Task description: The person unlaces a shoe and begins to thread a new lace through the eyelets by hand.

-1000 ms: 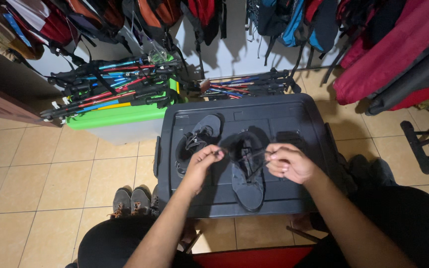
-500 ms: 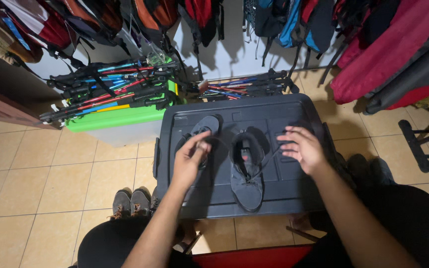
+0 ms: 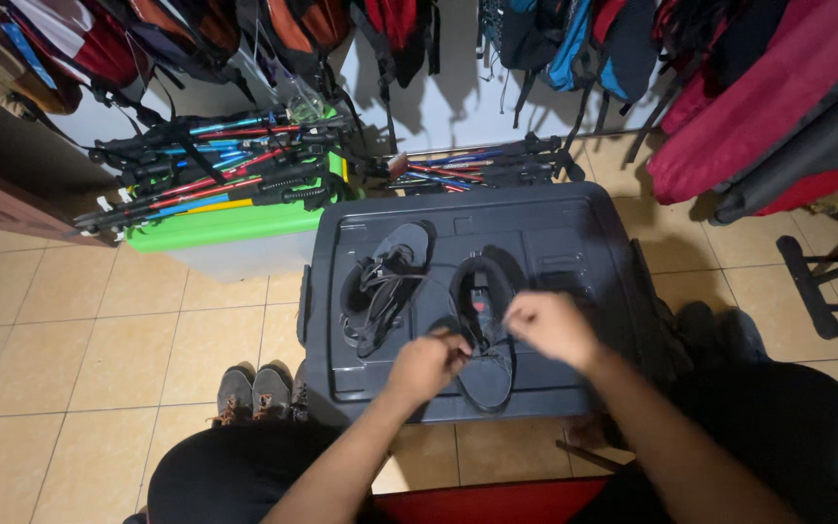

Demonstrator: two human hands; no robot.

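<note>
Head view: only one camera here, looking straight down at the lap and a dark bin lid (image 3: 535, 228) being used as a table.

Shoe (image 3: 485, 335): dark one, lying flat near the middle of the lid, toe toward the person, both hands right over it.

Left hand (image 3: 426, 364): fingers pinched together at the shoe's near left edge, seems to have a lace, but it's blurry so can't swear to it.

Right hand (image 3: 553, 325): curled into a loose fist just right of the shoe, partly covering it. Can't tell what's in it, motion blur.

Sandal (image 3: 385, 281): strappy, dark, lying left of the shoe on the same lid, not touching the hands.

Green lid (image 3: 215, 225): on a pale box just left of the dark bin, with a bundle of trekking poles (image 3: 206, 170) stacked across it.

More poles (image 3: 482, 170): on the floor behind the dark bin.

Floor pair (image 3: 252, 393): grey shoes side by side by the bin's near left corner.

Wall: backpacks (image 3: 555, 39) hanging in a row up top.
</note>
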